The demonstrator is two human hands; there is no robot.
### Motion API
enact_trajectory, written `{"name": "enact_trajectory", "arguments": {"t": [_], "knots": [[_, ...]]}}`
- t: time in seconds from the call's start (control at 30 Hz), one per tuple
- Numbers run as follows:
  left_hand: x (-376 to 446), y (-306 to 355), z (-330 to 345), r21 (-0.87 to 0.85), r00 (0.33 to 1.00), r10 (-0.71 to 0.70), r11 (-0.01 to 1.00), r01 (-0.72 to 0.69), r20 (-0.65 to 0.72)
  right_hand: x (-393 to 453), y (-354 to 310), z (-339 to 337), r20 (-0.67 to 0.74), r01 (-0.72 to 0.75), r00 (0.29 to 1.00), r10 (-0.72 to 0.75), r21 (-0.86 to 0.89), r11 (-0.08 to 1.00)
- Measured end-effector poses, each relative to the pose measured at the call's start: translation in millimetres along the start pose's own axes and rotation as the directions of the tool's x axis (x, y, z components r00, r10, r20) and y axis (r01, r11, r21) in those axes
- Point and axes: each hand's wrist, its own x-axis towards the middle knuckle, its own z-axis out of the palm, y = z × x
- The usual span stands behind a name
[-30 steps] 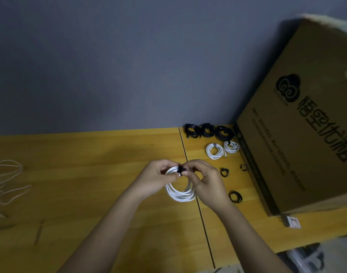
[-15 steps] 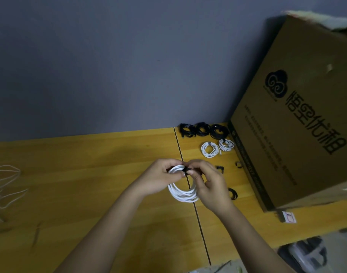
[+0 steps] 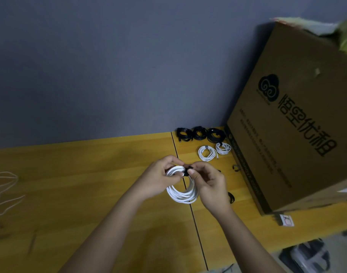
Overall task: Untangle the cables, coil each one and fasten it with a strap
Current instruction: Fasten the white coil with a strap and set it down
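Over the seam of the wooden tabletop [image 3: 89,184], in front of the big cardboard box [image 3: 287,134], the person held a coil of white cable [image 3: 181,195] between both hands. The left hand [image 3: 159,179] gripped the coil's top left arc, fingers curled round the strands. The right hand [image 3: 209,184] pinched a black strap [image 3: 187,170] at the top of the coil, thumb and fingertips closed on it. Just beside the box's near left edge lay two small white coils [image 3: 207,153], already strapped, and behind them, against the wall, three black coils [image 3: 200,133] in a row. A few loose black straps [image 3: 235,167] lay along the foot of the box. Far from the box, at the tabletop's left edge, loose white cable [image 3: 3,186] sprawled in open loops.
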Motion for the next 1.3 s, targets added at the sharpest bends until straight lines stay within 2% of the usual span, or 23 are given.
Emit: {"name": "enact_trajectory", "arguments": {"t": [0.2,0.33,0.4,0.5,0.67,0.77,0.9,1.03,1.13,1.3], "knots": [[4.8,-1.4,8.1,-0.095,1.000,0.004,0.995,-0.006,-0.014,5.8,0.4,-5.4,-0.034,-0.038,0.999,0.041,0.085,0.996],[9.7,0.3,13.0,-0.075,1.000,0.028,0.997,-0.029,-0.013,10.2,1.7,-9.7,-0.052,-0.078,0.995,0.091,0.210,0.975],[11.9,1.0,14.9,-0.058,0.999,0.041,0.997,-0.042,-0.014,11.5,3.3,-13.6,-0.058,-0.082,0.994,0.096,0.216,0.973],[15.3,2.8,19.6,-0.028,0.998,0.059,0.998,-0.059,-0.004,12.4,5.9,-21.7,-0.075,-0.073,0.993,0.087,0.171,0.983],[21.4,7.2,31.4,-0.015,0.998,0.064,0.998,-0.064,0.011,5.8,10.6,-35.7,-0.084,0.020,0.996,-0.020,0.000,1.000],[24.7,7.9,36.6,-0.014,0.998,0.059,0.998,-0.059,0.020,2.2,13.4,-44.2,-0.025,0.054,0.998,-0.057,-0.110,0.992],[31.3,6.6,41.0,0.012,0.998,0.059,0.998,-0.059,0.018,5.6,17.3,-60.4,0.133,0.126,0.987,-0.093,-0.268,0.955],[38.4,5.2,48.8,0.033,0.998,0.060,0.998,-0.061,0.033,8.3,21.6,-70.6,0.165,0.114,0.984,-0.064,-0.310,0.944],[46.2,7.2,57.4,0.044,0.997,0.070,0.996,-0.071,0.041,7.2,27.7,-73.0,0.118,0.094,0.991,-0.057,-0.338,0.937],[59.3,7.9,75.0,0.057,0.995,0.088,0.994,-0.091,0.043,0.6,40.4,-79.2,0.039,-0.015,0.999,0.026,-0.265,0.964]]}}
